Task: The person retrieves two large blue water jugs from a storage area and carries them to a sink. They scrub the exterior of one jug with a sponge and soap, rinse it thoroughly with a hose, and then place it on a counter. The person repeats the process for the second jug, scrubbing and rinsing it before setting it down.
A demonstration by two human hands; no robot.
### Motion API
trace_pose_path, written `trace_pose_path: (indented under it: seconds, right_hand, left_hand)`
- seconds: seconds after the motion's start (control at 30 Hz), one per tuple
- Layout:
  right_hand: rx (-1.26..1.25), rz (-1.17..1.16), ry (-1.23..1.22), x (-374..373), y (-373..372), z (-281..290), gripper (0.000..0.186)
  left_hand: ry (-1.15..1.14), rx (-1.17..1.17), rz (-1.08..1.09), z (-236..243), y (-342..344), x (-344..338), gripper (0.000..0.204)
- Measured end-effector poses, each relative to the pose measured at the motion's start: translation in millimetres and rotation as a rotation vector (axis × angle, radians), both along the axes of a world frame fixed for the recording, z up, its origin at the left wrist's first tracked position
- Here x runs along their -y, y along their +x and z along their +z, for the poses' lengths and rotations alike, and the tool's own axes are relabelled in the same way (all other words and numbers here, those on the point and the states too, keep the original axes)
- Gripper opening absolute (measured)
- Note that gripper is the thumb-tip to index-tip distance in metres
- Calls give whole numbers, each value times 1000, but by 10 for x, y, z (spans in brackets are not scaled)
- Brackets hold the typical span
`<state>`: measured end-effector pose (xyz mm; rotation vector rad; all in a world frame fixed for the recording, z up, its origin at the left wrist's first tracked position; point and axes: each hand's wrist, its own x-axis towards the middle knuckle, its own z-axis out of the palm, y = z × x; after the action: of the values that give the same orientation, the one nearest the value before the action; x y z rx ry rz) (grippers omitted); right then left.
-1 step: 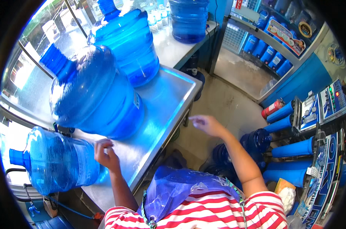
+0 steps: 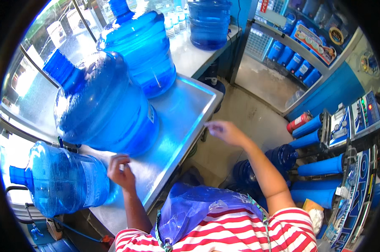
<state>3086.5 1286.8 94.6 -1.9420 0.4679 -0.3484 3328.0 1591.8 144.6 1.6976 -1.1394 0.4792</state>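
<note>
My left hand [image 2: 121, 171] hovers over the steel-topped table [image 2: 182, 110], its fingers curled in. A small pale spot shows between them, too small to name. Just left of this hand, a clear blue water jug [image 2: 68, 178] lies on its side, neck to the left. Beyond it, a large round blue water jug [image 2: 108, 107] stands tilted in the view, close to my left fingertips; I cannot tell if they touch. Farther back is a second tall blue jug [image 2: 141, 50]. My right hand [image 2: 227, 132] is held out near the table's right edge, fingers stretched forward, nothing visible in it.
Another blue jug [image 2: 209, 25] and small bottles [image 2: 175, 23] stand on the white counter [image 2: 185, 56] behind. On the right are blue filter housings [image 2: 320, 164], a control panel [image 2: 362, 111], a red fire extinguisher [image 2: 299, 122] and dark blue jugs [image 2: 282, 156] on the floor. A glass door [image 2: 278, 80] stands behind.
My left hand has shifted slightly right, away from the lying jug. My right hand has moved a little farther forward, toward the table edge. The jugs stay in place.
</note>
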Motion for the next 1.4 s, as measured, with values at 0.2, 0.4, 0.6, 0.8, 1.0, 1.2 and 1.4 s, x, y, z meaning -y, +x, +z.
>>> trace_pose_path:
  seconds: [0.2,0.4,0.6,0.8,1.0,1.2,1.4]
  right_hand:
    - [545,18,-293,986,1670,1596,43]
    - [540,48,-310,1628,3271,2886,78]
    - [331,821,49,2319,4700,3001,81]
    - [421,1471,519,1930,5052,2968,35]
    - [477,1054,275,1778,4639,2886,37]
    - [724,669,-90,2205,3566,3068,44]
    - [535,809,210,2875,3274,2995,60]
  left_hand:
    - [233,-519,-443,-130,-263,1180,28]
    - [331,-863,-348,-536,-51,1831,63]
    - [49,-825,2,-901,212,2469,67]
    - [-567,-581,439,-775,757,3175,62]
    - [-1028,-686,439,-846,1161,3510,65]
    - [-906,-979,17,-536,1379,3128,65]
    - [-958,-1086,82,-973,1114,3571,71]
